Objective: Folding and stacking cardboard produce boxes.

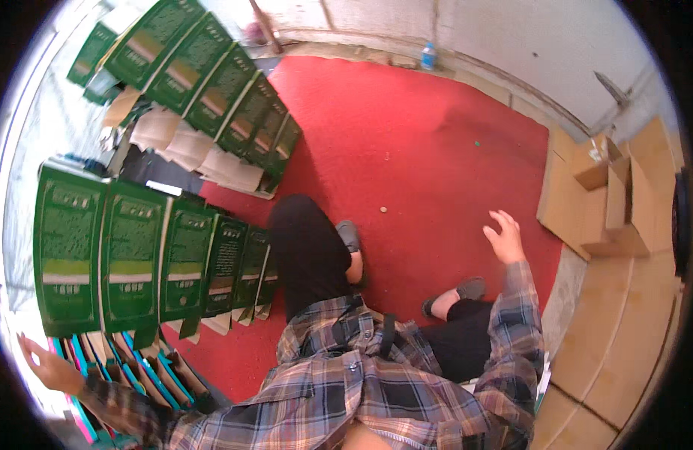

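My left hand is at the far left with its fingers apart, holding nothing that I can see. It is nearest to a row of open box edges in brown, blue and pink, below a stack of green printed cartons. Whether it touches them I cannot tell. My right hand is raised over the red floor covering on the right, fingers slightly bent and spread, nothing in them.
A second stack of green cartons stands at the upper left. Red floor covering spreads ahead of my legs. At the right are an opened brown cardboard box and large brown cartons. A blue-labelled bottle stands by the far wall.
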`<state>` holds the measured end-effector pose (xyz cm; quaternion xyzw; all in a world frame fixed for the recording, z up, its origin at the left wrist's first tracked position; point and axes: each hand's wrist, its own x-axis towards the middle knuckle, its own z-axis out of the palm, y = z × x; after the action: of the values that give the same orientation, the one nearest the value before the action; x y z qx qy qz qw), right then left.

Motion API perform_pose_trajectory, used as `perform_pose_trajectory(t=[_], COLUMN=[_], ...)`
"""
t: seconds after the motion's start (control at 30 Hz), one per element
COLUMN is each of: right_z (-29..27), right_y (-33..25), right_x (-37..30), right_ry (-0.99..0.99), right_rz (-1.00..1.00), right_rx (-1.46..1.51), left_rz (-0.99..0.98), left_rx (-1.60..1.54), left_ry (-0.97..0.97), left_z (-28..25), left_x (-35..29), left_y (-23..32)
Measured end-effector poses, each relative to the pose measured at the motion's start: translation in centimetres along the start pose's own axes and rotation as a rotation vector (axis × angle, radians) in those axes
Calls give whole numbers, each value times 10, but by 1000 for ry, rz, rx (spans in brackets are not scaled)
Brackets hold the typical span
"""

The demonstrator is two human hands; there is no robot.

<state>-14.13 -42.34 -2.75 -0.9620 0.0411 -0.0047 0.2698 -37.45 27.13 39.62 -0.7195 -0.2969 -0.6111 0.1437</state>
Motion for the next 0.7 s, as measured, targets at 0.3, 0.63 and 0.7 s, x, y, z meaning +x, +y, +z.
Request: perform_pose_trajectory(t=[0.3, 0.63, 0.7], right_z=[-69, -20, 48], right_y=[-3, 175, 175], right_x=[-27, -327, -411], right_ry=[314, 592, 433], right_rz=[120, 834, 1134], right_rx=[371, 100, -67], left_rz=[677, 1036, 1023], left_rx=[-900, -1470, -1489], left_ry=[-866, -1429, -1530], left_z=[90, 139, 144], left_x=[-210, -404, -425], left_y=[242, 374, 381])
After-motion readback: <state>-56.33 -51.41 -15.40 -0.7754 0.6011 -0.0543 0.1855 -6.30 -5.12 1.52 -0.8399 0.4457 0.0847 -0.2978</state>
